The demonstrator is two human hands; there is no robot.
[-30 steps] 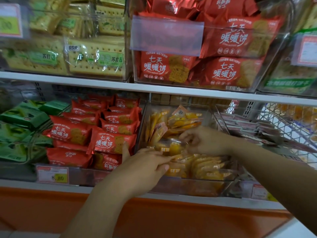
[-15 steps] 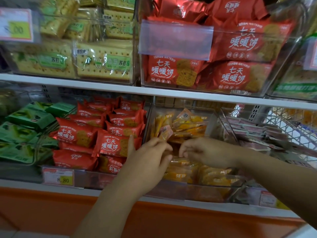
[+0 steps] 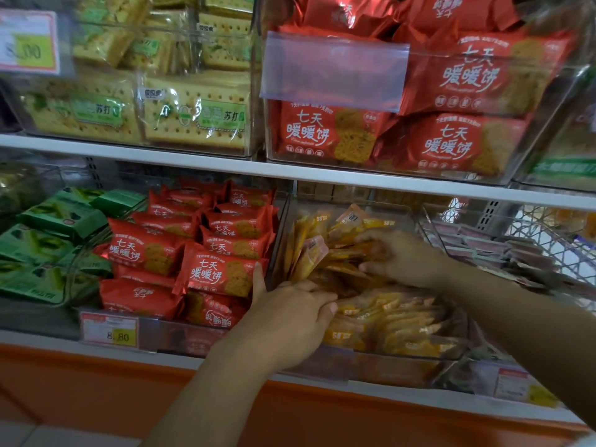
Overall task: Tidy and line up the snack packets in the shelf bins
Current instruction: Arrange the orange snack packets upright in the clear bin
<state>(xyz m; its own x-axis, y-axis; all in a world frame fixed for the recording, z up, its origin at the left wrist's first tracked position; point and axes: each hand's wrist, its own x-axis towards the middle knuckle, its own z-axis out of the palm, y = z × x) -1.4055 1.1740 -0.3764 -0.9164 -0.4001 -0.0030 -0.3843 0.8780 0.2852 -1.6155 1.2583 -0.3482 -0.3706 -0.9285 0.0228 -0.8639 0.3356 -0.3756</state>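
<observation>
A clear plastic bin (image 3: 371,366) on the lower shelf holds several yellow snack packets (image 3: 403,324). Both my hands are inside it. My left hand (image 3: 290,317) reaches in from the front left, fingers curled down among the packets near the bin's left wall, thumb pointing up against that wall. My right hand (image 3: 400,256) lies further back, its fingers curled round a bunch of upright yellow packets (image 3: 322,250) at the rear. Fingertips of both hands are partly hidden by packets.
Left of this bin stands a bin of red packets (image 3: 206,269), then green packets (image 3: 48,240). The upper shelf (image 3: 290,171) carries bins of cracker packs (image 3: 135,117) and red packets (image 3: 445,137). A price tag (image 3: 109,330) hangs at the front. A wire basket (image 3: 548,240) is at right.
Both hands have moved deeper into the yellow packet bin. The right hand shifted back onto the upright packets; the left hand dropped lower among the front ones.
</observation>
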